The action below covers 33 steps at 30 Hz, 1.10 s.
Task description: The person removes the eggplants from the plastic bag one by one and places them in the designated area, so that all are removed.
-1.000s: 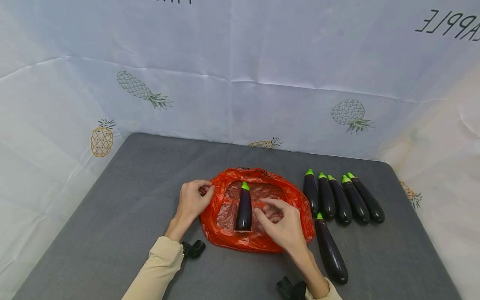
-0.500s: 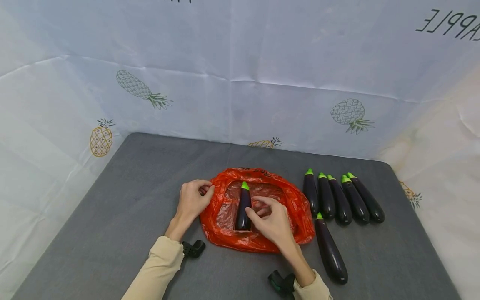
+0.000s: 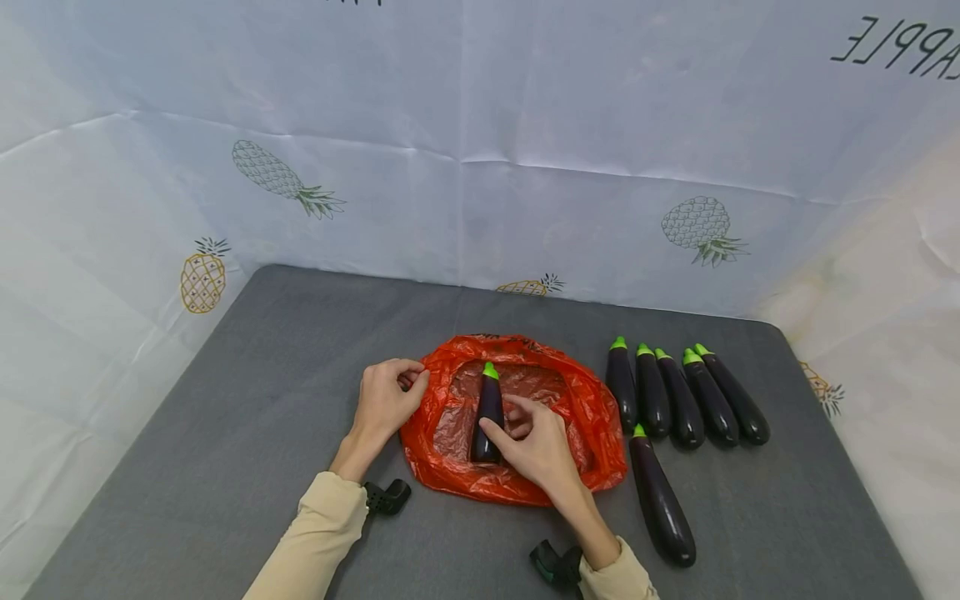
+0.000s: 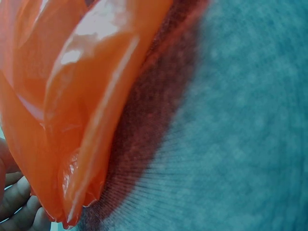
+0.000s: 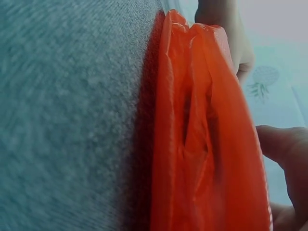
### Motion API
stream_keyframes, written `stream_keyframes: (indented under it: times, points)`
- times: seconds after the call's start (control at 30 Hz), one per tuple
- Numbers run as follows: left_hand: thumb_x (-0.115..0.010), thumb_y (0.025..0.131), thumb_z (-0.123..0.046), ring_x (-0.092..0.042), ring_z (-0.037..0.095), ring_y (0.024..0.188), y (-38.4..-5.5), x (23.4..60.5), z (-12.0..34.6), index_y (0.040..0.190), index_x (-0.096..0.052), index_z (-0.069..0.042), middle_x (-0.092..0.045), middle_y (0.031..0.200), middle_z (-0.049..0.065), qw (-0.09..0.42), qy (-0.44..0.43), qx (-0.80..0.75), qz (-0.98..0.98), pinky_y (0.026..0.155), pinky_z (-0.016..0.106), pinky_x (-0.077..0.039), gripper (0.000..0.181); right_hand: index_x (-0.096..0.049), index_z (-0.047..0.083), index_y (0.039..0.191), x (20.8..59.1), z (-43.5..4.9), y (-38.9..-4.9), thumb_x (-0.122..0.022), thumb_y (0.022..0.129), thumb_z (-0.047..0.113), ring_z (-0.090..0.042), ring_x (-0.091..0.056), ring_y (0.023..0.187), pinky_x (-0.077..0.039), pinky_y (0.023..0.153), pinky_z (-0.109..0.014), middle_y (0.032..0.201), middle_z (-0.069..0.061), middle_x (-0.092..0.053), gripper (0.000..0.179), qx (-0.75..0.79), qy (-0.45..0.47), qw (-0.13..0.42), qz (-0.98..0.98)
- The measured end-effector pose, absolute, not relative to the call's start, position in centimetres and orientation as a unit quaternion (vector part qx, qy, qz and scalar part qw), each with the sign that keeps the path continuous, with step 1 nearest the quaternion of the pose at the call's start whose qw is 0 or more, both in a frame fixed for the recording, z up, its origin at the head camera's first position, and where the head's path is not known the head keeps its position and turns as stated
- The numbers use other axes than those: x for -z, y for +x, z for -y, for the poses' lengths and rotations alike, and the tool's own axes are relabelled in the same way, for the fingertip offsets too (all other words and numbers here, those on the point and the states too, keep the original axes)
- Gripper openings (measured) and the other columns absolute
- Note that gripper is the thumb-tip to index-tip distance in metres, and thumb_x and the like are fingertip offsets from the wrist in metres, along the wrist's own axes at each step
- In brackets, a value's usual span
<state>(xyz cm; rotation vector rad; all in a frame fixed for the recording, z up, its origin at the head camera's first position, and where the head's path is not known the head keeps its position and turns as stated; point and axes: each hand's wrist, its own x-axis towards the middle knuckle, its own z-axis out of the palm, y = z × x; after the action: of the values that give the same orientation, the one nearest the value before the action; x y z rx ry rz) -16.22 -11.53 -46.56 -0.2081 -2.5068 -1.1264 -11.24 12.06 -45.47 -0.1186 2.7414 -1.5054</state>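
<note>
A red plastic bag (image 3: 510, 492) lies spread on the table, its mouth facing up and its rim rolled outward. Inside it is one dark purple eggplant (image 3: 491, 402) with a bright green stem end pointing away. My left hand (image 3: 385, 400) pinches the bag's left rim; in the left wrist view, fingers (image 4: 19, 202) show beside the orange-looking plastic. Over the bag, my right hand (image 3: 540, 446) has its thumb across the eggplant's lower half and its fingers curled along the right side. The bag wall (image 5: 207, 144) hides the eggplant in the right wrist view.
Several eggplants (image 3: 682, 404) lie in a row right of the bag, stems away. Another eggplant (image 3: 662, 500) lies nearer, just right of the bag. The grey table (image 3: 225, 467) ends at a white cloth (image 3: 375, 217) printed with pineapples.
My right hand has moved left across the bag, from beside the eggplant onto it, thumb now over its body. The left hand has stayed at the rim.
</note>
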Motion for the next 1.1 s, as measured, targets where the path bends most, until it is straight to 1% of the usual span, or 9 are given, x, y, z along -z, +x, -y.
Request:
stream_keyframes:
  times: [0.23, 0.37, 0.7, 0.9, 1.1]
  points:
    - [-0.076, 0.086, -0.005, -0.066, 0.016, 0.062, -16.23, 46.56, 11.55, 0.087, -0.079, -0.001, -0.074, 0.073, 0.010, 0.193, -0.076, 0.402, 0.892, 0.062, 0.033, -0.058, 0.005, -0.066, -0.002, 0.131, 45.48, -12.02, -11.09, -0.082, 0.086, 0.036, -0.009, -0.069, 0.069, -0.060, 0.066, -0.025, 0.092, -0.011, -0.073, 0.061, 0.473, -0.041, 0.024, -0.880]
    - [-0.076, 0.086, -0.004, -0.066, 0.016, 0.062, -16.21, 46.57, 11.55, 0.086, -0.079, 0.000, -0.074, 0.073, 0.010, 0.196, -0.078, 0.404, 0.890, 0.062, 0.035, -0.058, 0.005, -0.065, -0.003, 0.131, 45.42, -11.98, -11.05, -0.080, 0.087, 0.034, -0.009, -0.069, 0.068, -0.060, 0.065, -0.025, 0.090, -0.011, -0.074, 0.060, 0.474, -0.043, 0.033, -0.879]
    - [-0.076, 0.086, -0.005, -0.066, 0.016, 0.061, -16.20, 46.49, 11.56, 0.086, -0.079, 0.000, -0.074, 0.072, 0.010, 0.197, -0.077, 0.403, 0.891, 0.062, 0.034, -0.058, 0.005, -0.067, 0.000, 0.130, 45.40, -11.82, -11.05, -0.081, 0.087, 0.026, -0.012, -0.073, 0.071, -0.059, 0.064, -0.023, 0.093, -0.012, -0.077, 0.052, 0.508, -0.030, 0.038, -0.860]
    - [-0.076, 0.086, -0.005, -0.066, 0.016, 0.062, -16.24, 46.50, 11.59, 0.086, -0.079, 0.000, -0.074, 0.073, 0.011, 0.195, -0.077, 0.402, 0.891, 0.062, 0.034, -0.058, 0.006, -0.068, 0.004, 0.130, 45.18, -12.01, -10.97, -0.080, 0.087, 0.025, -0.011, -0.071, 0.070, -0.057, 0.063, -0.023, 0.096, -0.012, -0.075, 0.049, 0.520, -0.018, 0.037, -0.853]
    - [-0.077, 0.086, -0.005, -0.066, 0.016, 0.062, -16.29, 46.53, 11.62, 0.087, -0.079, 0.000, -0.074, 0.073, 0.011, 0.195, -0.077, 0.402, 0.891, 0.062, 0.034, -0.058, 0.006, -0.069, 0.006, 0.129, 44.57, -12.17, -10.90, -0.080, 0.087, 0.022, -0.010, -0.068, 0.068, -0.056, 0.061, -0.023, 0.096, -0.012, -0.074, 0.046, 0.531, -0.012, 0.023, -0.847]
